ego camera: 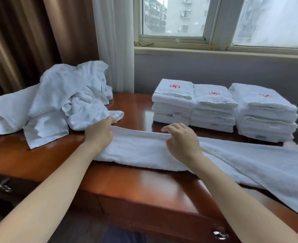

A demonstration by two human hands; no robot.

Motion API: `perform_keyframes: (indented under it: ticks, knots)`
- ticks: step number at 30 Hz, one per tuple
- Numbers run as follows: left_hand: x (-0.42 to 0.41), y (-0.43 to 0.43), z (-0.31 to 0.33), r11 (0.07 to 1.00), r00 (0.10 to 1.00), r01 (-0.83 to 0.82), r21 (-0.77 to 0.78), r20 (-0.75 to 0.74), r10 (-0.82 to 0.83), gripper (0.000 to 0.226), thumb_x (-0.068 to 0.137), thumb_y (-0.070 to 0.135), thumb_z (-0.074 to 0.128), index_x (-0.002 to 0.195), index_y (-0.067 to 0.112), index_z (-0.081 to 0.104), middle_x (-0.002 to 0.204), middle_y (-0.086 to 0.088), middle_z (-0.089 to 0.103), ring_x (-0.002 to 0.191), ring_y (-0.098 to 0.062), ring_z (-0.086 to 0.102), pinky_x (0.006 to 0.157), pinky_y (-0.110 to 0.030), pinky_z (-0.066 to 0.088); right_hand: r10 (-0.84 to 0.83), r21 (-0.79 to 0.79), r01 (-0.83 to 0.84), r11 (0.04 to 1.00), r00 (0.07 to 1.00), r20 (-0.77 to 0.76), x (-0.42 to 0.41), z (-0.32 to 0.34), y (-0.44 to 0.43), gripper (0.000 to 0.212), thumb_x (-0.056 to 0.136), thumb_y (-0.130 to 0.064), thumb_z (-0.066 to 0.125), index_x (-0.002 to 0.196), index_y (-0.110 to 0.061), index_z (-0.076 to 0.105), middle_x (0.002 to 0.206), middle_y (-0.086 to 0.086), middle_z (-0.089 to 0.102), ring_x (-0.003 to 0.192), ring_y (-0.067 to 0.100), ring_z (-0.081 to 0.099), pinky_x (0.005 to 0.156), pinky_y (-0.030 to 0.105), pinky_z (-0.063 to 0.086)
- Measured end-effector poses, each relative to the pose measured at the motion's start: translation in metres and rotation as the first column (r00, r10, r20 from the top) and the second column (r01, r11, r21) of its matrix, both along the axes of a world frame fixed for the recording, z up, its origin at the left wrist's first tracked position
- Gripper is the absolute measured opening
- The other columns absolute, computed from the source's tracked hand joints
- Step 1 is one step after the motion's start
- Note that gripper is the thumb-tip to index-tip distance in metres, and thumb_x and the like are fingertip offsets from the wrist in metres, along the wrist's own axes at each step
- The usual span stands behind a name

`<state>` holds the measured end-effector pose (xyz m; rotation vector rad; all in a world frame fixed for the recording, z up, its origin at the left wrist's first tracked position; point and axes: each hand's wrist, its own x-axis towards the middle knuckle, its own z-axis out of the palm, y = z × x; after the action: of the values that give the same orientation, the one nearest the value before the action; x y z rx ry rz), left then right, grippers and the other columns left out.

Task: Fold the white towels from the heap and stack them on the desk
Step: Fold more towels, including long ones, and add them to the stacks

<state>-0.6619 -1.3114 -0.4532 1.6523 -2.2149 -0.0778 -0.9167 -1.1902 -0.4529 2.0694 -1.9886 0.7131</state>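
L grip (99, 132) & R grip (181, 140) pinch towel (144, 151) far edge, fingers curled.

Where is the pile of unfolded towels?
In the head view, the heap sits at the far left of the desk, in front of the curtain, just beyond the left hand.

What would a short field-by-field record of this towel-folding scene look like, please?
Setting: wooden desk below a window
Unfolded: heap of white towels at the desk's left end
Folded: left stack, middle stack, right stack, side by side at the back right
In work: long towel lying across the desk's front, running out of frame at the right
Hands: left hand pinches the long towel's far folded edge; right hand grips the same edge further right
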Motion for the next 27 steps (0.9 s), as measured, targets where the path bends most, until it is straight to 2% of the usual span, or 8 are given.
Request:
perform_keyframes:
  ticks: [3, 6, 9, 10, 13, 15, 17, 27]
  knots:
    - [-0.002, 0.003, -0.001, 0.975, 0.984, -0.104, -0.198, 0.123, 0.130, 0.051, 0.086, 0.001, 0.049, 0.133, 0.019, 0.049, 0.127, -0.009, 0.051, 0.114, -0.031, 0.050, 0.091, -0.042, 0.043, 0.182, 0.020, -0.185, 0.983, 0.978, 0.103, 0.025, -0.002, -0.002, 0.035, 0.086, -0.010, 0.055, 0.113, -0.025, 0.070, 0.115, -0.010, 0.068, 0.112, 0.013, 0.057, 0.085, 0.032, 0.050]
    - [-0.007, 0.011, -0.009, 0.949, 0.996, -0.059, -0.309, 0.050, 0.078, 0.046, 0.082, -0.003, 0.051, 0.124, 0.018, 0.055, 0.122, -0.008, 0.048, 0.113, -0.029, 0.046, 0.091, -0.037, 0.039, 0.207, 0.107, -0.218, 0.970, 0.972, 0.109, 0.038, -0.013, -0.011, 0.028, 0.090, -0.017, 0.052, 0.109, -0.029, 0.070, 0.115, -0.013, 0.068, 0.111, 0.012, 0.058, 0.081, 0.028, 0.048]
    - [-0.021, 0.025, -0.022, 0.989, 0.969, 0.133, -0.059, -0.203, -0.143, 0.030, 0.094, 0.011, 0.047, 0.118, 0.023, 0.061, 0.124, 0.000, 0.056, 0.119, -0.021, 0.050, 0.098, -0.038, 0.041, 0.193, 0.152, -0.210, 0.966, 0.974, 0.118, 0.039, -0.022, -0.017, 0.023, 0.095, -0.023, 0.050, 0.110, -0.024, 0.068, 0.118, -0.010, 0.066, 0.113, 0.017, 0.057, 0.086, 0.034, 0.049]
    - [-0.026, 0.029, -0.027, 0.987, 0.967, 0.159, 0.026, -0.207, -0.150, 0.030, 0.099, 0.021, 0.044, 0.124, 0.025, 0.060, 0.131, 0.002, 0.055, 0.126, -0.019, 0.047, 0.104, -0.038, 0.037, 0.202, 0.147, -0.220, 0.964, 0.970, 0.133, 0.038, -0.025, -0.018, 0.024, 0.096, -0.023, 0.049, 0.111, -0.023, 0.067, 0.119, -0.008, 0.065, 0.115, 0.017, 0.056, 0.090, 0.036, 0.048]
    - [-0.032, 0.030, -0.039, 0.987, 0.994, 0.081, 0.135, 0.065, -0.091, 0.049, 0.103, 0.048, 0.029, 0.149, 0.036, 0.035, 0.161, 0.005, 0.024, 0.148, -0.013, 0.018, 0.119, -0.043, 0.010, 0.175, 0.239, -0.202, 0.950, 0.976, 0.127, 0.037, -0.030, -0.022, 0.039, 0.096, -0.026, 0.042, 0.132, -0.022, 0.056, 0.143, -0.001, 0.051, 0.137, 0.019, 0.040, 0.111, 0.036, 0.034]
    - [-0.031, 0.027, -0.037, 0.980, 0.983, 0.049, 0.191, 0.166, -0.082, 0.057, 0.101, 0.056, 0.020, 0.154, 0.039, 0.018, 0.165, 0.007, 0.006, 0.152, -0.013, 0.002, 0.120, -0.051, -0.001, 0.072, 0.374, -0.083, 0.924, 0.996, 0.043, 0.032, -0.031, -0.023, 0.053, 0.097, -0.040, 0.034, 0.148, -0.027, 0.036, 0.161, 0.000, 0.027, 0.150, 0.019, 0.018, 0.121, 0.037, 0.012]
    - [-0.029, 0.025, -0.036, 0.975, 0.975, 0.044, 0.216, 0.203, -0.089, 0.060, 0.099, 0.060, 0.016, 0.155, 0.040, 0.013, 0.166, 0.006, 0.000, 0.152, -0.015, -0.003, 0.119, -0.055, -0.004, -0.003, 0.437, 0.013, 0.899, 1.000, -0.022, 0.026, -0.030, -0.023, 0.064, 0.096, -0.054, 0.028, 0.155, -0.030, 0.021, 0.165, 0.002, 0.012, 0.152, 0.018, 0.007, 0.123, 0.039, 0.001]
    - [0.008, 0.027, -0.034, 0.974, 0.966, 0.007, 0.225, 0.249, -0.065, 0.064, 0.097, 0.064, 0.014, 0.156, 0.041, 0.007, 0.165, 0.007, -0.005, 0.151, -0.012, -0.007, 0.119, -0.050, -0.006, 0.037, 0.438, -0.031, 0.899, 0.999, -0.006, 0.059, -0.033, -0.022, 0.069, 0.097, -0.059, 0.023, 0.157, -0.026, 0.014, 0.165, 0.008, 0.006, 0.152, 0.021, -0.002, 0.122, 0.043, -0.006]
